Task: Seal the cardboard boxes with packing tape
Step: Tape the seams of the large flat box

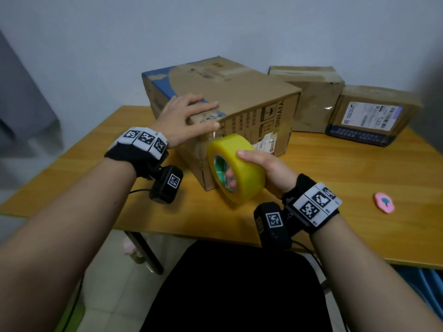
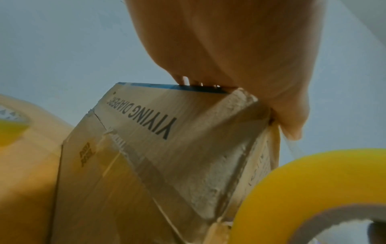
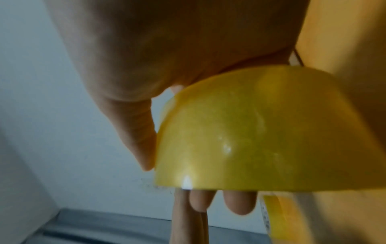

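Note:
A large brown cardboard box (image 1: 239, 97) printed "YIYING" lies on the wooden table (image 1: 347, 178). My left hand (image 1: 211, 116) rests on its near top corner, fingers flat on the top and thumb on the side. In the left wrist view the left hand (image 2: 240, 57) presses that torn corner of the box (image 2: 167, 148). A thin clear strip runs from the thumb to the yellow tape roll (image 2: 303, 181). My right hand (image 1: 237, 165) grips the tape roll (image 1: 247, 185) just in front of the box, thumb on the rim, fingers through the core. The right wrist view shows the roll (image 3: 261, 140) filling the palm.
Two smaller taped boxes stand at the back right, one plain (image 1: 311, 92) and one with a shipping label (image 1: 371, 116). A pink round item (image 1: 383, 202) lies near the table's right front. What looks like a second tape roll (image 2: 18, 132) sits left of the big box.

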